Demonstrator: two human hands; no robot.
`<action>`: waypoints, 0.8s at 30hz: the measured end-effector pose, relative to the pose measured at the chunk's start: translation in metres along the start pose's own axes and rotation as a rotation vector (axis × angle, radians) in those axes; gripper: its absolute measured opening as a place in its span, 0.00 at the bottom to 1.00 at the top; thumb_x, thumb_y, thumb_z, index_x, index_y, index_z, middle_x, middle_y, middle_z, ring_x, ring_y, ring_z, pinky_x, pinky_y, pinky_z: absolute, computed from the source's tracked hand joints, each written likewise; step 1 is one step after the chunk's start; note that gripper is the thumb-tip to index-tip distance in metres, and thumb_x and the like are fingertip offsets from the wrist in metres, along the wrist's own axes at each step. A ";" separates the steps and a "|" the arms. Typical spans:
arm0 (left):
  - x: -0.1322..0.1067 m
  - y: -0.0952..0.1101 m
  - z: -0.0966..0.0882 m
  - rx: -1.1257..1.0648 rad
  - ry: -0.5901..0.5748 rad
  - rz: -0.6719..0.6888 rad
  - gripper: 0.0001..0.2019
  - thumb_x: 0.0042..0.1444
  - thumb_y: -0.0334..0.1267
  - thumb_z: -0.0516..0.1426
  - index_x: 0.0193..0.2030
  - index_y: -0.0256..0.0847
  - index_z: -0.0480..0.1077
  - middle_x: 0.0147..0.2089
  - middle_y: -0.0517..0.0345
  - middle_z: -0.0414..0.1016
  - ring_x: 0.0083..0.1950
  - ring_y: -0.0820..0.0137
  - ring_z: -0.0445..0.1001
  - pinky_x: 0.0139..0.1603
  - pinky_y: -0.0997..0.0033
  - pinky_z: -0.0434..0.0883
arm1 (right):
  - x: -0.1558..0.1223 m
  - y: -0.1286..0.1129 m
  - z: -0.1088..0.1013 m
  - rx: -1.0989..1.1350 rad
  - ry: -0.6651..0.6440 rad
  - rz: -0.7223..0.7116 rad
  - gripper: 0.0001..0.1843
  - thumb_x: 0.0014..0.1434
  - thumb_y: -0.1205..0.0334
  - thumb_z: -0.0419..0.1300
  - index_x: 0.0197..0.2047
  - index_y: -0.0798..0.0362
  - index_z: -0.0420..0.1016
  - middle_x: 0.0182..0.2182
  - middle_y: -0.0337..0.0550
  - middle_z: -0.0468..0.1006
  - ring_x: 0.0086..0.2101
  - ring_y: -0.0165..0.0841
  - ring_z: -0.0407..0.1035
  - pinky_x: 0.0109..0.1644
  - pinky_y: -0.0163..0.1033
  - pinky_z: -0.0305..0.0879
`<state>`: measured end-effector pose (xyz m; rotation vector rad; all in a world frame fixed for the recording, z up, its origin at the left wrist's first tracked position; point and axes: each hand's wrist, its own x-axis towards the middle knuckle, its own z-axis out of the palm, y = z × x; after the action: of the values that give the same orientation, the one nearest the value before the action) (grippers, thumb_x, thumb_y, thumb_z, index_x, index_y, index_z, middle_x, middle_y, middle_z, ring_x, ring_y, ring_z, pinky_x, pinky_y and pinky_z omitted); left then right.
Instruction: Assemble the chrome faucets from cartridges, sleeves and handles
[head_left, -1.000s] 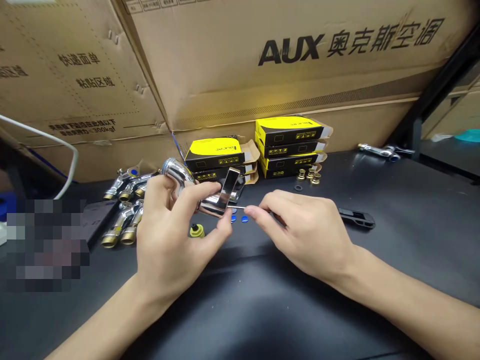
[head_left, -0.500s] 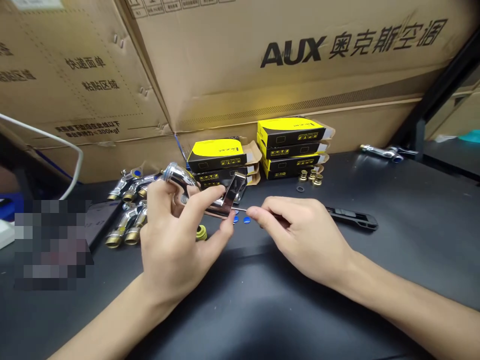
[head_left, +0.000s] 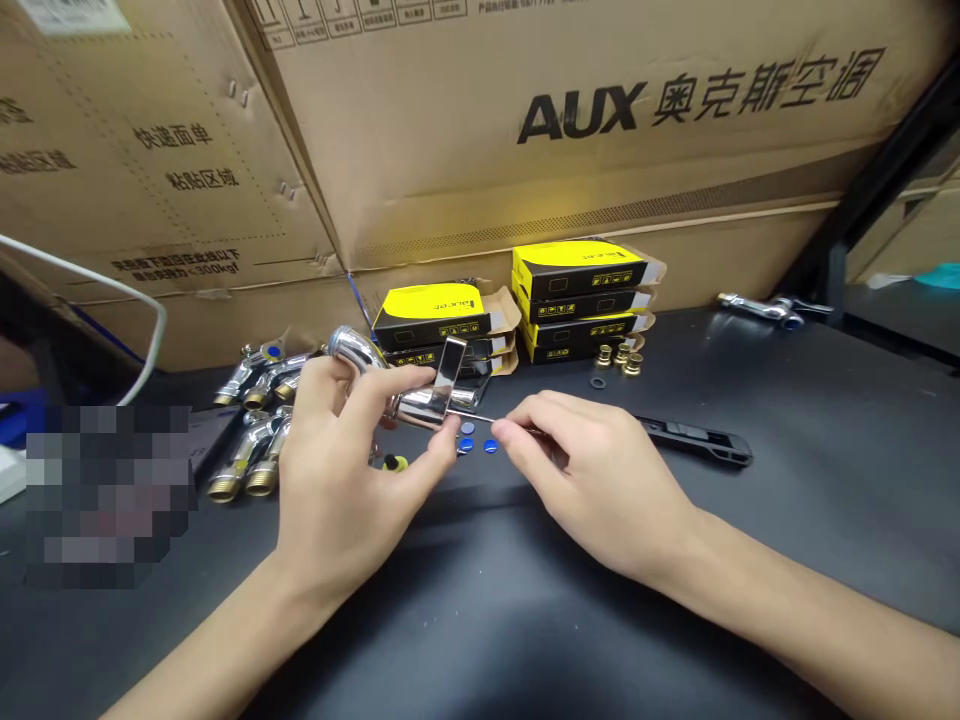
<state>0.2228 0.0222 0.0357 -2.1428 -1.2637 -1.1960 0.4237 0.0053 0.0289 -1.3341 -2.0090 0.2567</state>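
My left hand [head_left: 341, 475] is wrapped round a chrome faucet [head_left: 412, 406], its curved end pointing up and left and its flat lever handle [head_left: 448, 368] standing up on the right. In my right hand [head_left: 600, 470], thumb and fingers pinch a thin metal rod [head_left: 480, 417]. The rod's tip meets the faucet near the base of the handle; whatever grip it has is hidden in my palm. Just below the rod lie small blue discs [head_left: 490, 446]. A yellow-green and black piece [head_left: 394, 463] shows partly behind my left fingers.
Several chrome valves with brass threads [head_left: 259, 475] lie at left, by a blurred-out patch. Yellow-and-black boxes [head_left: 577, 270] are stacked behind, near brass fittings [head_left: 632, 364] and a grey ring [head_left: 597, 383]. A black plastic holder [head_left: 697, 441] and another faucet [head_left: 765, 308] lie at right.
The faucet has turned slightly in my left hand, so its handle shows its broad face and leans less to the right. The rod stays at the faucet in my right hand.
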 end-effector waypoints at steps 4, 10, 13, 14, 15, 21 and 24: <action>0.002 -0.002 0.000 -0.036 -0.039 -0.080 0.13 0.59 0.43 0.63 0.49 0.46 0.73 0.43 0.53 0.68 0.35 0.66 0.70 0.35 0.62 0.72 | 0.000 0.001 0.001 -0.011 -0.009 0.000 0.15 0.71 0.54 0.53 0.38 0.50 0.77 0.34 0.39 0.80 0.31 0.32 0.70 0.36 0.38 0.58; 0.004 -0.008 0.001 -0.110 -0.106 -0.175 0.12 0.59 0.43 0.61 0.49 0.48 0.72 0.41 0.55 0.70 0.34 0.64 0.71 0.34 0.61 0.72 | 0.001 0.002 0.000 -0.014 0.006 0.029 0.13 0.71 0.55 0.55 0.38 0.49 0.78 0.35 0.36 0.81 0.31 0.31 0.70 0.37 0.38 0.60; 0.004 -0.010 0.002 -0.139 -0.126 -0.189 0.12 0.59 0.44 0.61 0.49 0.50 0.72 0.41 0.57 0.71 0.34 0.65 0.71 0.34 0.61 0.71 | 0.001 0.003 0.000 -0.028 0.000 0.028 0.14 0.71 0.55 0.55 0.38 0.50 0.77 0.34 0.36 0.80 0.31 0.30 0.69 0.38 0.38 0.60; 0.004 -0.010 0.003 -0.149 -0.130 -0.181 0.12 0.59 0.44 0.62 0.49 0.50 0.72 0.41 0.57 0.71 0.34 0.65 0.71 0.34 0.62 0.71 | 0.001 0.003 0.000 -0.031 -0.003 0.023 0.14 0.71 0.55 0.55 0.38 0.50 0.77 0.34 0.36 0.80 0.30 0.30 0.69 0.38 0.38 0.60; 0.003 -0.010 0.003 -0.158 -0.132 -0.169 0.12 0.59 0.44 0.62 0.49 0.50 0.72 0.41 0.57 0.72 0.34 0.66 0.71 0.34 0.62 0.71 | 0.001 0.003 0.000 -0.030 -0.007 0.019 0.14 0.71 0.55 0.55 0.38 0.50 0.77 0.35 0.36 0.80 0.30 0.30 0.69 0.37 0.38 0.60; 0.003 -0.010 0.002 -0.133 -0.117 -0.117 0.12 0.59 0.41 0.62 0.50 0.48 0.72 0.41 0.57 0.71 0.36 0.66 0.72 0.37 0.63 0.71 | 0.000 0.003 -0.001 -0.034 -0.024 -0.039 0.15 0.72 0.56 0.53 0.40 0.51 0.79 0.35 0.39 0.80 0.34 0.32 0.73 0.41 0.38 0.63; 0.002 -0.009 0.002 -0.090 -0.095 -0.083 0.12 0.59 0.42 0.62 0.50 0.48 0.72 0.41 0.56 0.70 0.37 0.65 0.73 0.39 0.62 0.73 | -0.001 0.003 0.000 -0.109 0.002 -0.072 0.17 0.73 0.56 0.51 0.41 0.51 0.79 0.36 0.41 0.81 0.36 0.34 0.75 0.41 0.38 0.63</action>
<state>0.2168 0.0293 0.0357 -2.2555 -1.3759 -1.2180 0.4259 0.0062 0.0266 -1.3245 -2.0910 0.1139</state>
